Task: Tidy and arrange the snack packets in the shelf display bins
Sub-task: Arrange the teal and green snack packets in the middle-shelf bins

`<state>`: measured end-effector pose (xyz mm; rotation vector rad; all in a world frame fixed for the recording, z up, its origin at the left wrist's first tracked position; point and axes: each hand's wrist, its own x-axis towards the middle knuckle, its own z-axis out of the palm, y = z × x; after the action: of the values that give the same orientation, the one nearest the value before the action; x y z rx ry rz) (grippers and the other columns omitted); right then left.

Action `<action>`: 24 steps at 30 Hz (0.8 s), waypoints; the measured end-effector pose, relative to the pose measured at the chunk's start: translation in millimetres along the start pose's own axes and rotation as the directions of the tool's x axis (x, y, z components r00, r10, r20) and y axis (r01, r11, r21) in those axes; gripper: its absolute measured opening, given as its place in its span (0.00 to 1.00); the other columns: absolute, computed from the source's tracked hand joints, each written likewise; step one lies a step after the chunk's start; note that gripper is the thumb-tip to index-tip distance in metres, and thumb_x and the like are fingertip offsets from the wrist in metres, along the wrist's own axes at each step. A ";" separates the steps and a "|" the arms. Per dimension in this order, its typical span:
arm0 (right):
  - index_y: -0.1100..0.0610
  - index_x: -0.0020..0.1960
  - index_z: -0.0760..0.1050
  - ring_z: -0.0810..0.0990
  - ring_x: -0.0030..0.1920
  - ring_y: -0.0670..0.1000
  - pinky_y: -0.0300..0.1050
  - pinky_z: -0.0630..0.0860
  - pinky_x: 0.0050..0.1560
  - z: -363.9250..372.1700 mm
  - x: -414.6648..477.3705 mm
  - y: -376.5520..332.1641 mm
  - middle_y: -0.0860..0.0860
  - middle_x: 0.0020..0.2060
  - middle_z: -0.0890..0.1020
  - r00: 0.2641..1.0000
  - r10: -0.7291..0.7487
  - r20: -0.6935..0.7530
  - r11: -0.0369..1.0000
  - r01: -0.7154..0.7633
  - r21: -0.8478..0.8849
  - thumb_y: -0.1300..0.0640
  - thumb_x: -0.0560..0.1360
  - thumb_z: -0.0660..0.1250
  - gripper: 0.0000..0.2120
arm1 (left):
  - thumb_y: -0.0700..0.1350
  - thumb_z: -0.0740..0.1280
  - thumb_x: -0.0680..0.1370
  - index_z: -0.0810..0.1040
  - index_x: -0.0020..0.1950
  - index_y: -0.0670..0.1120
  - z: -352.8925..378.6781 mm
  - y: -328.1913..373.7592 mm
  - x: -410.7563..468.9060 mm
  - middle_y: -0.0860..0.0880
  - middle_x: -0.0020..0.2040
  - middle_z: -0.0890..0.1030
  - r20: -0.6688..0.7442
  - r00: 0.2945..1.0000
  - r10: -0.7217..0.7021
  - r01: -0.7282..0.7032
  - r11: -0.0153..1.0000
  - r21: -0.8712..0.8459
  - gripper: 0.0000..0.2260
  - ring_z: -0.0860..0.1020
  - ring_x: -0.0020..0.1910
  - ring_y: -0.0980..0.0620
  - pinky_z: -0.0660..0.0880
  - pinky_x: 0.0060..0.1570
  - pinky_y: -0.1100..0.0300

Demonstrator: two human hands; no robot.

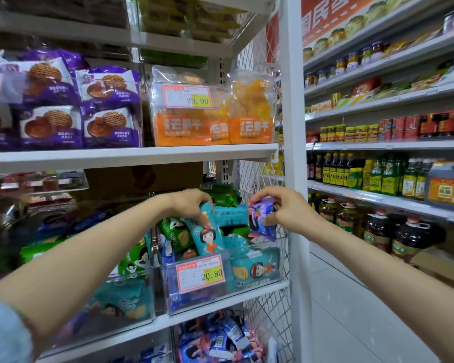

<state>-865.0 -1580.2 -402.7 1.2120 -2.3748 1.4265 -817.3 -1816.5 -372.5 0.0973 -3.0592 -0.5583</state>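
Observation:
A clear display bin with a 20.80 price tag stands on the middle shelf, filled with teal, green and blue snack packets. My left hand pinches the top of a teal packet printed with a cartoon girl, standing tilted in the bin. My right hand holds a purple packet just above the bin's right side, against the wire mesh. More green packets lie at the back of the bin.
A second clear bin of green and teal packets sits to the left. Above, purple waffle packs and orange dried-mango bags. A white upright post and wire mesh bound the shelf's right end; an aisle of bottles lies beyond.

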 end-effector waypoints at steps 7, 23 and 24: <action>0.44 0.54 0.75 0.78 0.55 0.50 0.52 0.80 0.51 -9.5 0.1 1.9 0.48 0.55 0.79 0.996 -0.035 -0.081 0.997 0.040 0.061 0.71 0.64 0.72 0.27 | 0.43 0.74 0.70 0.71 0.61 0.41 -4.7 23.4 20.8 0.43 0.55 0.78 -0.256 0.966 -0.019 -0.055 0.959 -0.279 0.22 0.78 0.51 0.47 0.76 0.49 0.58; 0.50 0.57 0.75 0.81 0.50 0.47 0.45 0.81 0.46 11.9 -7.8 31.9 0.49 0.52 0.81 0.999 -0.006 -0.032 0.995 0.009 0.099 0.68 0.69 0.71 0.21 | 0.49 0.71 0.74 0.75 0.55 0.44 1.6 -15.2 0.6 0.49 0.51 0.79 -0.157 0.986 0.056 -0.013 0.965 0.262 0.14 0.75 0.49 0.52 0.69 0.46 0.63; 0.50 0.58 0.76 0.81 0.51 0.47 0.42 0.81 0.45 14.3 -6.7 33.3 0.49 0.52 0.81 0.999 -0.009 -0.033 0.993 0.013 0.114 0.68 0.70 0.71 0.21 | 0.50 0.71 0.73 0.75 0.58 0.44 4.2 -21.6 -1.2 0.48 0.56 0.78 -0.029 1.000 -0.004 0.014 0.933 0.359 0.17 0.75 0.52 0.51 0.69 0.49 0.62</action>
<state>-879.2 -1579.8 -436.7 1.2157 -2.2902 1.5859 -815.0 -1835.1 -384.1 0.1257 -3.0954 0.0114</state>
